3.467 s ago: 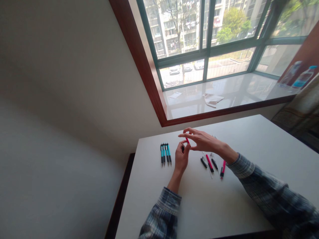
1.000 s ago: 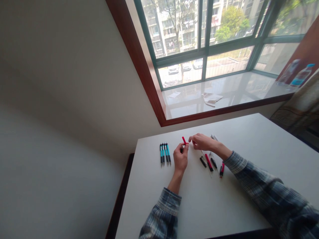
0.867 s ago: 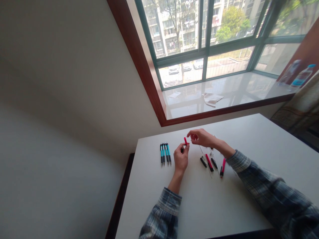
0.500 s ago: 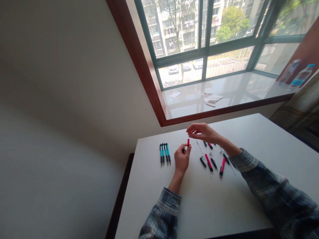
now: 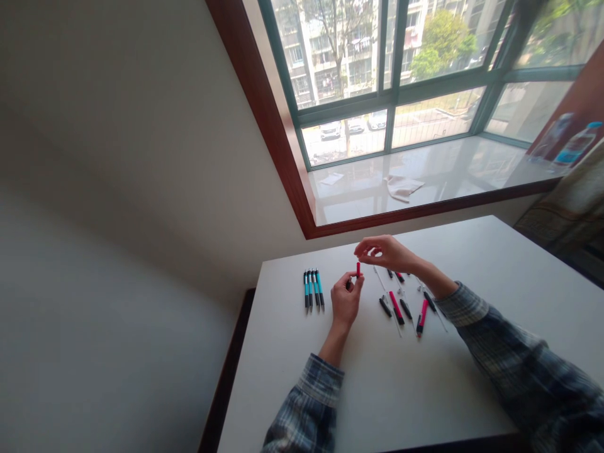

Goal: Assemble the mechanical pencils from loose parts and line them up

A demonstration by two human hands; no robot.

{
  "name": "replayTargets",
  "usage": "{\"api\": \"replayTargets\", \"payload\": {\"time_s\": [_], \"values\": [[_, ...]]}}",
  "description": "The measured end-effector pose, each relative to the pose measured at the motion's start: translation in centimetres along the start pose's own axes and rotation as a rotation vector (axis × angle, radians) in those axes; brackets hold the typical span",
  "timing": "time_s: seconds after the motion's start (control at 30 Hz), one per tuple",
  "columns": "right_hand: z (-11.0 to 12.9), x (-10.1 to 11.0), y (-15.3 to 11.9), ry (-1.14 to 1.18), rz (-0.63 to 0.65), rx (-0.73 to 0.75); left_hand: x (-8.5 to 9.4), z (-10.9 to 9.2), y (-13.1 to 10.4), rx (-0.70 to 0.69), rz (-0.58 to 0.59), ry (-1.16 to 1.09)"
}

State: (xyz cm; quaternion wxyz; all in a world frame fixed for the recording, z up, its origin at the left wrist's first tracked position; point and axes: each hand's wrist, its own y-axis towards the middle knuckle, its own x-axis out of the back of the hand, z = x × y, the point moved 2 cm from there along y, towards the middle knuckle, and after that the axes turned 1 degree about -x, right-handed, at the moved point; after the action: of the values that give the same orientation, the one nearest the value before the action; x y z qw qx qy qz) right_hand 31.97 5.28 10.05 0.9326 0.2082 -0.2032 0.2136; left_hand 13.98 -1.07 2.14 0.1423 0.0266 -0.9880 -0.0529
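My left hand (image 5: 346, 300) is closed around a red pen barrel (image 5: 358, 269), which stands upright with its top end showing above the fingers. Just over that end, my right hand (image 5: 383, 251) pinches something whitish and too small to make out. Right of my left hand lie loose pen parts: red barrels with black grips (image 5: 396, 307), black pieces (image 5: 385, 307) and thin white refills (image 5: 380, 279). Another red and black barrel (image 5: 422, 317) lies nearest to me. My right wrist and forearm cover some of the parts.
Several blue and black pens (image 5: 314, 290) lie in a row at the left of the white table (image 5: 406, 390). Behind the table is a window sill (image 5: 358, 195) with a crumpled cloth or paper (image 5: 402, 187) and plastic bottles (image 5: 578, 145). A wall (image 5: 141, 220) borders the left.
The view has shifted very slightly. Both hands keep nearly the same pose, my right hand still pinching just above the red barrel in my left.
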Motion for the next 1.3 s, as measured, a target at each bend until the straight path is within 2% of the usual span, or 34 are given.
{"api": "replayTargets", "payload": {"time_s": [0.13, 0.23, 0.33, 0.5, 0.63, 0.93, 1.3], "values": [[-1.1, 0.7, -0.1, -0.33, -0.076, -0.039, -0.1, 0.2, -0.1, 0.001, 0.001, 0.0], [-2.3, 0.7, -0.2, -0.573, -0.015, -0.175, -0.2, 0.4, 0.0, -0.011, 0.005, 0.004], [-3.3, 0.2, -0.4, -0.679, 0.065, -0.29, -0.3, 0.4, 0.0, -0.018, 0.008, 0.013], [-4.8, -0.6, -0.8, -0.748, 0.207, -0.451, -0.4, 0.3, 0.2, -0.013, 0.006, 0.008], [-5.5, -1.3, -1.1, -0.763, 0.239, -0.484, -0.5, 0.1, 0.2, -0.013, 0.009, 0.016], [-4.2, -3.1, -1.0, -0.79, 0.225, -0.426, -0.3, -0.3, 0.2, -0.035, -0.004, 0.054], [-3.5, -3.8, -0.7, -0.824, 0.189, -0.502, -0.3, -0.4, 0.4, -0.03, 0.0, 0.034]]}}
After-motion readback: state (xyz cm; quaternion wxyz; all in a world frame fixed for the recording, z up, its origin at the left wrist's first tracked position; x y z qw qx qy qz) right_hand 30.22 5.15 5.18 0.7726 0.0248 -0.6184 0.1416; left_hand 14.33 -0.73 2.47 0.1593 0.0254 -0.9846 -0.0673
